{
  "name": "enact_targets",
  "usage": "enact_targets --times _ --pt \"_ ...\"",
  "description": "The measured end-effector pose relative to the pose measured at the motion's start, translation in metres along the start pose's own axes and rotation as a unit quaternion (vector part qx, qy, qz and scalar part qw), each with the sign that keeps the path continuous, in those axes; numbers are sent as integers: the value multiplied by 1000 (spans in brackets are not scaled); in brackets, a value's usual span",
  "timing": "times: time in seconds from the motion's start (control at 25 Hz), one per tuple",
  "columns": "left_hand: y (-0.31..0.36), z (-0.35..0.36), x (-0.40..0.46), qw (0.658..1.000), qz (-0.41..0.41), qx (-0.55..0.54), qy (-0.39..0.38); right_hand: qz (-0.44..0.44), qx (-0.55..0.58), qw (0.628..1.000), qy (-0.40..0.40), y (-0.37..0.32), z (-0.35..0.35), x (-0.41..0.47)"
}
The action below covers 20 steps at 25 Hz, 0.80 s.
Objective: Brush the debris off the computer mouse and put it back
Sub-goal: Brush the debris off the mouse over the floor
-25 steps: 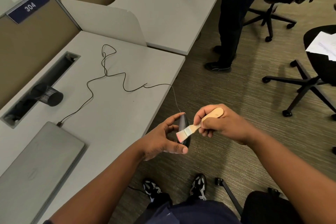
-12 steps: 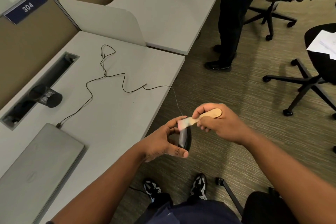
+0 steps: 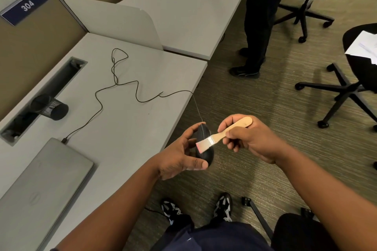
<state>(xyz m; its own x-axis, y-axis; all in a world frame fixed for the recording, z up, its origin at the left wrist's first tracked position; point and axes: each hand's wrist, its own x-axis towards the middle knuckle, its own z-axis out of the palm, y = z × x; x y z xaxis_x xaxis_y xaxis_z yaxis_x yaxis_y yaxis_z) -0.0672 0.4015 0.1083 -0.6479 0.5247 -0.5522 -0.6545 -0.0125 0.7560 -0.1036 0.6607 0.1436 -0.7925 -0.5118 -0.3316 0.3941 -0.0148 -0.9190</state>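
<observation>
the grey table [image 3: 126, 128] fills the left of the view, its front edge running beside the carpeted floor [image 3: 255, 98]. on it lies a closed silver laptop [image 3: 40, 185] at the near left, and a black mesh pen cup [image 3: 51, 107] lies on its side at the lip of the cable slot. a second person [image 3: 263, 16] in dark trousers stands at the far table, with black office chairs [image 3: 346, 87] to the right. a thin black cable [image 3: 114, 87] snakes from the laptop across the table and off its edge to the black computer mouse [image 3: 206, 153], which is held in the air just off the table's front edge, above the floor, standing on end. the left hand [image 3: 179, 159] has its grip pinching the mouse between thumb and fingers. the right hand [image 3: 248, 138] has its grip curled round the wooden handle of a small paintbrush [image 3: 222, 133], whose pale bristles touch the mouse's upper face.
</observation>
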Motion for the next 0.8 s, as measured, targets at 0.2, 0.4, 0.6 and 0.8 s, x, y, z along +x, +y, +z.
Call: enact_targets --times 0.2,0.4,0.6,0.8 --pt "-2 4 -2 1000 -5 23 -18 -51 19 991 122 -1 -5 4" --pt "0 1 -3 999 -11 -20 -41 -54 69 994 70 0 -7 -1" --pt "2 4 -1 998 9 -48 -38 -20 95 994 47 3 -8 0" --pt "-2 3 1 997 17 -56 -42 -6 50 996 74 7 -9 3"
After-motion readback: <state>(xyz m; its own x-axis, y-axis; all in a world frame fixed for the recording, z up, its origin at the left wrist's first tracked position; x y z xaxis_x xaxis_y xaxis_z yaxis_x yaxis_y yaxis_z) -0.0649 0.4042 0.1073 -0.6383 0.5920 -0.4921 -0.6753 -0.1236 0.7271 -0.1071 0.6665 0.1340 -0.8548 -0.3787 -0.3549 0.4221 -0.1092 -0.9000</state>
